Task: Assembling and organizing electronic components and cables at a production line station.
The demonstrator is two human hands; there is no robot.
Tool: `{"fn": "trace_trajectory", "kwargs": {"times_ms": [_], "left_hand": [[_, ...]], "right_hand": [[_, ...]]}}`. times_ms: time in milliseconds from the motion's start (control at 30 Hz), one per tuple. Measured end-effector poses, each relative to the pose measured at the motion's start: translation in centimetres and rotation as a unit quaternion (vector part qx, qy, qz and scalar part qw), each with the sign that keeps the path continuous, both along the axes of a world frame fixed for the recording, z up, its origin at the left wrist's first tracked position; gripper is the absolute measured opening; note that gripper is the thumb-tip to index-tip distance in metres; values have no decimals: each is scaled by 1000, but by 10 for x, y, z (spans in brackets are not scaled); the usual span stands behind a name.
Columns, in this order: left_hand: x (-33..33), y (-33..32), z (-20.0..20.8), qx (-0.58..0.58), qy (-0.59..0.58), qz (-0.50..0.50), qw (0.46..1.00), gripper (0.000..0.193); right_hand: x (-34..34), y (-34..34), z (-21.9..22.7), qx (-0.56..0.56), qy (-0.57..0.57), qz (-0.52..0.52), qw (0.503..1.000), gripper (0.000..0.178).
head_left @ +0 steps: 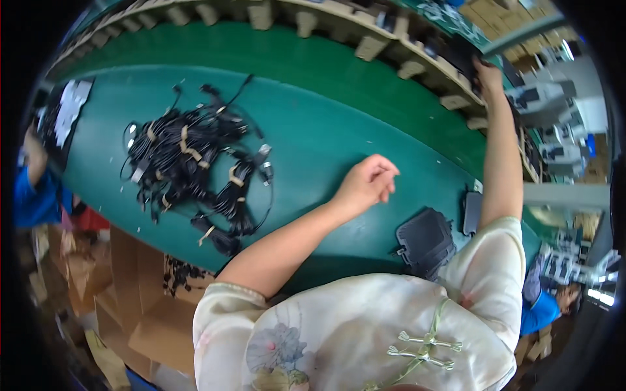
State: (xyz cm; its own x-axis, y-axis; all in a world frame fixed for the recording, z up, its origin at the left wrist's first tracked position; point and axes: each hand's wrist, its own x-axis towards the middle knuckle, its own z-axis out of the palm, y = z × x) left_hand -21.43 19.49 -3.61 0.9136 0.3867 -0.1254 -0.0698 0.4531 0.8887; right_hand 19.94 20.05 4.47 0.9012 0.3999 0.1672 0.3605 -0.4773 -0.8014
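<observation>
My left hand (370, 186) hovers over the green table (313, 130), its fingers loosely curled and nothing visible in them. My right arm is stretched far forward to the shelf at the upper right. There my right hand (488, 77) has bent fingers at a dark, flat-looking item (462, 55); its kind is too blurred to make out. Close to my body lies a black plastic case-like part (425, 238) with a flat panel. A second dark part (471, 212) sits beside it, partly hidden by my right arm. On the left is a heap of black cables (189, 156) in tied bundles.
A long shelf (372, 47) with many supports curves along the table's far side. Below the left edge stands an open cardboard box (153, 306) by some black small parts (182, 274). People in blue sit at far left (39, 195) and lower right (541, 314).
</observation>
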Motion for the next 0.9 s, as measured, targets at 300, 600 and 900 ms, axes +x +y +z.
{"fn": "trace_trajectory", "kwargs": {"times_ms": [300,600,900], "left_hand": [[-3,-2,-4,-19,-18,4,1000,8],[6,1,-16,103,12,-60,993,10],[14,-6,-40,93,-140,21,986,12]], "right_hand": [[-115,28,19,-150,-484,64,860,26],[-399,62,-2,47,-334,666,665,30],[-413,37,10,-15,-308,684,661,26]]}}
